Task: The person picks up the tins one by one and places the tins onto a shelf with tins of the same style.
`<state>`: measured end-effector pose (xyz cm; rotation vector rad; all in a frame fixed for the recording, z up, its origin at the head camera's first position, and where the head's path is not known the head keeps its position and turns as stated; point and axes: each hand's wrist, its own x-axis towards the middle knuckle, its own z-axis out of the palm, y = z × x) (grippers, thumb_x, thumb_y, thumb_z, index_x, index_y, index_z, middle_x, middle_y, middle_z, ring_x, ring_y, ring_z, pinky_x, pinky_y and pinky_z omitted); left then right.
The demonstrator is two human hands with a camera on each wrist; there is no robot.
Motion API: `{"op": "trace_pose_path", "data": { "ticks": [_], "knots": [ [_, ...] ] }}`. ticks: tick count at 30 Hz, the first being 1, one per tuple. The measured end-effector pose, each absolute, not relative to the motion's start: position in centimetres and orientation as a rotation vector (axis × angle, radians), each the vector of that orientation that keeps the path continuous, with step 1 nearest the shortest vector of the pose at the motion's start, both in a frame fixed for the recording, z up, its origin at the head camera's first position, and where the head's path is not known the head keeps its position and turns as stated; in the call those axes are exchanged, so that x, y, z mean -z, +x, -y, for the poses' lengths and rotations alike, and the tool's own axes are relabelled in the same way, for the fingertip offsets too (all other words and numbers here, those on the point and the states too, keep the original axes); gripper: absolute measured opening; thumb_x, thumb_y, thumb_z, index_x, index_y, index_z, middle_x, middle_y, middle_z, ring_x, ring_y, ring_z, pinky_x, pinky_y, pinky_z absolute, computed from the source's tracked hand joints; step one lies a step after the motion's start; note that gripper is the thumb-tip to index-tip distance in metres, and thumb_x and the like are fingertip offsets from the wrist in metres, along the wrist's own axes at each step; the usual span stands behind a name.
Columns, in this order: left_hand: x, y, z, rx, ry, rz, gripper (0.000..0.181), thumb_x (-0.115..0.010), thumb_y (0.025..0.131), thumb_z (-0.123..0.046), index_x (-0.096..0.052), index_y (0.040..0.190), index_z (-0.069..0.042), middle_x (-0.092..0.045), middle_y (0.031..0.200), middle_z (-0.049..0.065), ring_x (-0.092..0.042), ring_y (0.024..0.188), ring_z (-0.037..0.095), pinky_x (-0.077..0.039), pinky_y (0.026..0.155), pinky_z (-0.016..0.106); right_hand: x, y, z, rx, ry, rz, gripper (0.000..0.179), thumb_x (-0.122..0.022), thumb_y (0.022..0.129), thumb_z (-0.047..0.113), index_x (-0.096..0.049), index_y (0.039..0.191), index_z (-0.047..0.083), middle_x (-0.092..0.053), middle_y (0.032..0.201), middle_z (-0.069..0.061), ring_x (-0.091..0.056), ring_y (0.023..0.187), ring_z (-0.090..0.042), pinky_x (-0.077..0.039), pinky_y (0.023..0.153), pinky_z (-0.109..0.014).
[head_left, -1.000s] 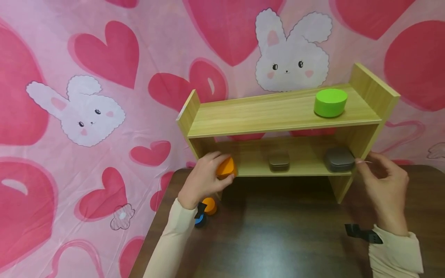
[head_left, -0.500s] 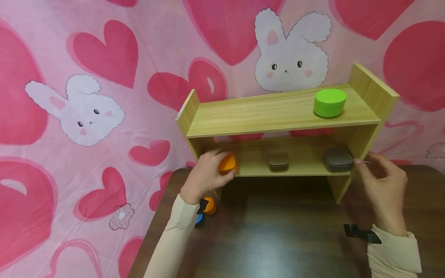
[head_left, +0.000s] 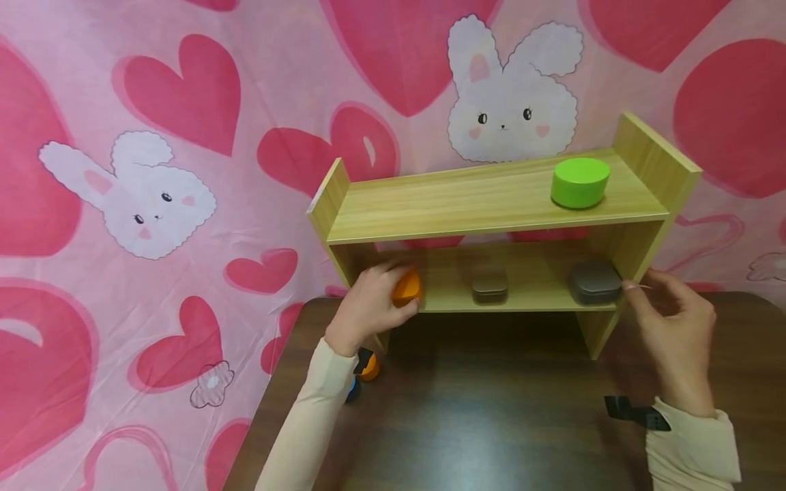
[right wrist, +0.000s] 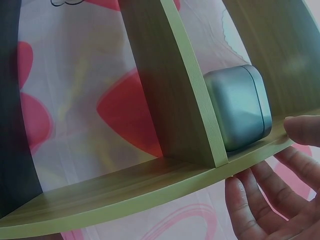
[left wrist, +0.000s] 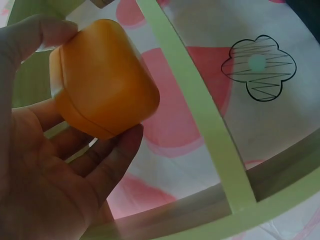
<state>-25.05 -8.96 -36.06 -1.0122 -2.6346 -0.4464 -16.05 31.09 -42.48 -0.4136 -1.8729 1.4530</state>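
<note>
My left hand (head_left: 373, 307) grips an orange tin (head_left: 406, 289) with rounded corners at the left end of the lower board of a two-tier wooden shelf (head_left: 467, 201). The left wrist view shows the thumb on one side of the tin (left wrist: 107, 80) and the fingers below it. My right hand (head_left: 680, 331) pinches the front edge of the shelf's right side panel, thumb on the inner face and fingers outside. Just inside that panel sits a larger grey tin (head_left: 594, 281). A smaller grey tin (head_left: 489, 286) stands mid-board.
A green round tin (head_left: 580, 183) stands at the right of the upper board. On the dark wooden table (head_left: 479, 409), an orange round item (head_left: 371, 369) and a blue one (head_left: 353, 390) lie partly hidden by the left wrist. A pink patterned cloth (head_left: 258, 211) hangs behind.
My left hand and the orange tin have shifted slightly right along the lower board, and the tin has turned a little. The right hand keeps its hold on the side panel.
</note>
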Motion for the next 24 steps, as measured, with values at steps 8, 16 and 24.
{"op": "trace_pose_path", "data": {
  "ticks": [8, 16, 24],
  "knots": [
    [36.8, -25.9, 8.6, 0.453, -1.042, 2.637, 0.052, -0.076, 0.085, -0.027, -0.068, 0.133, -0.006, -0.072, 0.13, 0.005, -0.066, 0.096, 0.019, -0.06, 0.088, 0.035, 42.5, -16.1, -31.0, -1.448, -0.413, 1.865, 0.024, -0.079, 0.088, 0.007, -0.079, 0.112, 0.007, -0.067, 0.08, 0.036, -0.064, 0.075, 0.016, -0.045, 0.069, -0.001],
    [37.5, -26.4, 8.6, 0.444, -1.014, 2.649, 0.053, -0.073, 0.086, -0.027, -0.068, 0.135, -0.008, -0.07, 0.134, 0.005, -0.065, 0.109, 0.023, -0.058, 0.095, 0.04, 42.5, -16.1, -30.9, -1.463, -0.401, 1.858, 0.025, -0.078, 0.088, 0.005, -0.079, 0.113, 0.005, -0.069, 0.081, 0.035, -0.065, 0.073, 0.015, -0.046, 0.067, -0.002],
    [37.6, -26.4, 8.6, 0.457, -0.999, 2.66, 0.05, -0.072, 0.087, -0.027, -0.068, 0.133, -0.007, -0.069, 0.134, 0.006, -0.063, 0.111, 0.024, -0.057, 0.097, 0.042, 42.5, -16.1, -31.0, -1.468, -0.406, 1.854, 0.024, -0.078, 0.088, 0.005, -0.079, 0.112, 0.005, -0.07, 0.081, 0.033, -0.065, 0.074, 0.014, -0.046, 0.067, -0.002]
  ]
}}
